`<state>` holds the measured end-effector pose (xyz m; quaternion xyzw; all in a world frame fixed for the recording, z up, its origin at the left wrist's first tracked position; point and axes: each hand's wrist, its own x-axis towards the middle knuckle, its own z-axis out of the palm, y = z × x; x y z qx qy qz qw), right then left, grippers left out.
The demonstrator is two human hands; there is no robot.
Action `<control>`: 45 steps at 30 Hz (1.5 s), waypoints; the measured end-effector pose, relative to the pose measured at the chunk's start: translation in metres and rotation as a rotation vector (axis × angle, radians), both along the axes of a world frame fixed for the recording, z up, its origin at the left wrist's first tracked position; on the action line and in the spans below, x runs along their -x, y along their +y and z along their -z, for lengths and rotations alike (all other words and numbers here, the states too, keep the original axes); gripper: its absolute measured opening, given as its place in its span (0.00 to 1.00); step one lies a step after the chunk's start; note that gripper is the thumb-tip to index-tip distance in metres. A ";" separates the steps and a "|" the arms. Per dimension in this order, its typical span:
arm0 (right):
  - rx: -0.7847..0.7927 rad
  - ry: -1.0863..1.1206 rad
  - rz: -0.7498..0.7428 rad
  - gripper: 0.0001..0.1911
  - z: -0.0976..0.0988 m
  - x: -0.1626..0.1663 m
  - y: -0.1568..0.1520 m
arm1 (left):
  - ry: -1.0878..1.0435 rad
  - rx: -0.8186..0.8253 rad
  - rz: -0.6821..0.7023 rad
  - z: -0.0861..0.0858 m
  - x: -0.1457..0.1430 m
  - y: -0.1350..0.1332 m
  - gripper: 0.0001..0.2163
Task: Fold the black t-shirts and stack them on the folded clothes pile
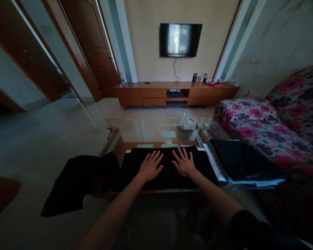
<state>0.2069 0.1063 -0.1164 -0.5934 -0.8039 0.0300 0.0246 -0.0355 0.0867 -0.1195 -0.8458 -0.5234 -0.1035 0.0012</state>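
Evidently both bare hands are pressing lightly, palms down, on a flat spread of black cloth (169, 175), which is lying along the near edge of the glass table (135, 126). The left hand (150, 168) is resting with its fingers parted and the thumb angling inward; the right hand (184, 165) is mirroring it, fingers fanned wide — neither is gripping anything. The cloth is forming a broad, matte, nearly rectangular panel, and slivers of something white are peeping out by its far corners. Over the surface's left edge a second black fabric piece (67, 184) is drooping in a soft, uneven shape. Near the right edge a folded dark cloth (240, 159) is showing a faint sheen, lying on a stack of pale layers (258, 182) whose borders are jutting out beneath it. Toward the far edge the clear glass is gleaming, with an angular key-pattern border (114, 140) running down its left side — while past the right edge a floral sofa cover (245, 114) is spreading pink and purple blooms.
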 end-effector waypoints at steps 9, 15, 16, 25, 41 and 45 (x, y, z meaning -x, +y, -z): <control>0.037 0.079 -0.209 0.35 0.001 0.018 -0.021 | -0.005 0.050 0.085 0.010 -0.017 -0.012 0.30; 0.069 0.066 -0.100 0.33 -0.002 0.016 -0.015 | -0.007 0.063 0.170 0.000 -0.009 -0.018 0.29; 0.069 0.066 -0.083 0.33 -0.003 0.016 -0.013 | -0.008 0.063 0.187 -0.003 -0.008 -0.020 0.29; 0.134 0.138 -0.054 0.31 -0.001 0.012 -0.002 | -0.022 -0.048 0.351 -0.007 -0.010 -0.033 0.19; 0.105 0.167 -0.068 0.31 0.002 0.011 -0.003 | 0.226 -0.204 0.483 -0.022 -0.030 -0.046 0.03; 0.118 0.163 -0.074 0.32 0.002 0.011 -0.003 | 0.250 -0.181 0.492 -0.022 -0.037 -0.053 0.05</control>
